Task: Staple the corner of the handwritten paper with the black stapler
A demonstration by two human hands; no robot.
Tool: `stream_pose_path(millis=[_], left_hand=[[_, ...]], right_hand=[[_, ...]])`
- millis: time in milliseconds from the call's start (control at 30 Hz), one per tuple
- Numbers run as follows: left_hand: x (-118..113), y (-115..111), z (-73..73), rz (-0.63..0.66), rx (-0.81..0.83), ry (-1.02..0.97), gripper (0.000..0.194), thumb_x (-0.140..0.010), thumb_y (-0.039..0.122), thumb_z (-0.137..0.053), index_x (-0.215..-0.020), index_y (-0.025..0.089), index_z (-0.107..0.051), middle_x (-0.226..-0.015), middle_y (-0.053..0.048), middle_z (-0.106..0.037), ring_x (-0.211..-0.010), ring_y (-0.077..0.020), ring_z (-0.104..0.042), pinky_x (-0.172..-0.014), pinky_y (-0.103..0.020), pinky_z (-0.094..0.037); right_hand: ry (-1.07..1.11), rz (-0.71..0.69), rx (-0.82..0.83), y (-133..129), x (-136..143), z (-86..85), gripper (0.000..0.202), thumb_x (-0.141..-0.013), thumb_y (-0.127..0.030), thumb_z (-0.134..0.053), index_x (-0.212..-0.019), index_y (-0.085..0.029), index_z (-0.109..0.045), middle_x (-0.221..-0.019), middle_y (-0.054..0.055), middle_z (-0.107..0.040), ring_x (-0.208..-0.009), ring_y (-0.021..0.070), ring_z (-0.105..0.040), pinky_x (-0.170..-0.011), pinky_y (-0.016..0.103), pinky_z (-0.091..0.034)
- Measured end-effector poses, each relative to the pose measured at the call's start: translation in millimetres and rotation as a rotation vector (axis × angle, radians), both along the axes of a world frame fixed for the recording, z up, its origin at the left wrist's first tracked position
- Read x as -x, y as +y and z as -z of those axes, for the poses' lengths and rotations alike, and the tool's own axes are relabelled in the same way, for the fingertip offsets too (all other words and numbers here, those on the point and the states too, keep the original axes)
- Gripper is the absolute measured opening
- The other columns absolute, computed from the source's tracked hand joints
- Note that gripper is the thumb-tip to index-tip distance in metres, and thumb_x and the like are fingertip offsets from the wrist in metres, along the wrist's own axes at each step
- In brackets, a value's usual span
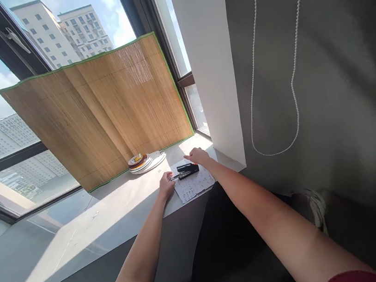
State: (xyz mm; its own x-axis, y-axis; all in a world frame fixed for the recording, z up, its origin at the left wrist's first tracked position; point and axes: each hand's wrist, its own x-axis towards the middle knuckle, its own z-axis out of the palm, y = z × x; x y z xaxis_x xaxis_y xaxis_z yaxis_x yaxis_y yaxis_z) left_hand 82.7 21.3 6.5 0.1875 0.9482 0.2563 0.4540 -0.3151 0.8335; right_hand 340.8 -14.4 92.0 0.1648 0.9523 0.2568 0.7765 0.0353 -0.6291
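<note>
A black stapler point(188, 170) lies on a printed sheet of paper point(194, 186) near the front of the window sill. A thin metal part sticks out of its left end. There my left hand point(166, 185) has its fingers closed on that metal part. Just behind the stapler's right end is my right hand point(198, 155), with one digit pointing left and the others curled. What those curled fingers hold, if anything, is too small to make out. A small red spot shows beside them, at the stapler's top.
A stack of plates point(147, 162) stands on the sill point(113, 207) behind my left hand. A bamboo mat point(106, 106) with green edging leans against the window. At the right, a beaded cord point(296, 102) hangs before the dark wall, with a pale coiled bundle point(318, 209) low down.
</note>
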Motion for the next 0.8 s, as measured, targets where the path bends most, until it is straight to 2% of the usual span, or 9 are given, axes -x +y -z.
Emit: stream_pose_path(millis=[67,167,333,467,567,667,800], left_hand=[[-1,-2,-1.6,0.009,-0.007,0.007,0.05,-0.064,0.001,-0.068,-0.109,0.021,-0.063,-0.128,-0.013,-0.077,-0.133,-0.0288,-0.072,-0.115,-0.045,-0.055],[-2,-9,-6.8,0.012,-0.018,0.032,0.047,-0.065,0.001,-0.069,-0.108,0.021,-0.065,-0.124,-0.012,-0.078,-0.128,-0.0291,-0.074,-0.114,-0.046,-0.055],[-6,-17,-13.7,-0.01,-0.03,0.057,0.04,-0.066,0.002,-0.07,-0.101,0.022,-0.065,-0.118,-0.011,-0.079,-0.125,-0.0323,-0.074,-0.115,-0.05,-0.053],[-8,-19,-14.6,-0.028,-0.008,-0.008,0.041,-0.065,0.003,-0.069,-0.101,0.021,-0.065,-0.121,-0.013,-0.077,-0.127,-0.0352,-0.072,-0.117,-0.053,-0.051],[-7,-20,-16.0,-0.066,-0.009,-0.121,0.045,-0.067,0.007,-0.071,-0.109,0.021,-0.065,-0.133,-0.015,-0.073,-0.14,-0.0383,-0.065,-0.121,-0.056,-0.049],[-1,-21,-19.0,-0.085,-0.017,-0.301,0.042,-0.078,0.014,-0.069,-0.118,0.022,-0.063,-0.146,-0.015,-0.067,-0.149,-0.0342,-0.059,-0.126,-0.052,-0.048],[11,-20,-21.3,-0.059,0.088,-0.558,0.023,-0.095,0.027,-0.061,-0.117,0.021,-0.062,-0.141,-0.018,-0.07,-0.14,-0.0308,-0.069,-0.12,-0.047,-0.056]], right_hand=[[-0.01,-0.1,0.031,3,8,0.6,0.035,-0.087,-0.056,-0.086,-0.085,-0.022,-0.084,-0.091,0.008,-0.08,-0.092,0.0241,-0.074,-0.077,0.029,-0.055],[-0.031,-0.163,0.042,-6,17,15.0,0.042,-0.076,-0.052,-0.097,-0.104,-0.023,-0.084,-0.111,0.007,-0.082,-0.109,0.0248,-0.072,-0.084,0.026,-0.054],[-0.051,-0.179,0.019,-24,19,39.5,0.03,-0.079,-0.026,-0.093,-0.107,-0.023,-0.082,-0.105,0.004,-0.081,-0.105,0.0229,-0.073,-0.083,0.025,-0.051],[-0.047,-0.146,-0.032,-24,17,37.0,0.027,-0.082,-0.026,-0.092,-0.107,-0.023,-0.082,-0.106,0.006,-0.081,-0.102,0.0242,-0.073,-0.084,0.028,-0.052],[-0.046,-0.123,-0.115,-24,18,30.9,0.025,-0.089,-0.027,-0.086,-0.113,-0.022,-0.08,-0.113,0.008,-0.081,-0.106,0.025,-0.073,-0.087,0.03,-0.054],[-0.054,-0.119,-0.202,-29,19,26.9,0.023,-0.094,-0.021,-0.079,-0.117,-0.021,-0.078,-0.118,0.011,-0.08,-0.115,0.0267,-0.07,-0.091,0.033,-0.056],[-0.09,-0.194,-0.314,-40,27,27.1,0.028,-0.096,-0.01,-0.072,-0.121,-0.022,-0.079,-0.123,0.01,-0.08,-0.128,0.0283,-0.064,-0.109,0.042,-0.051]])
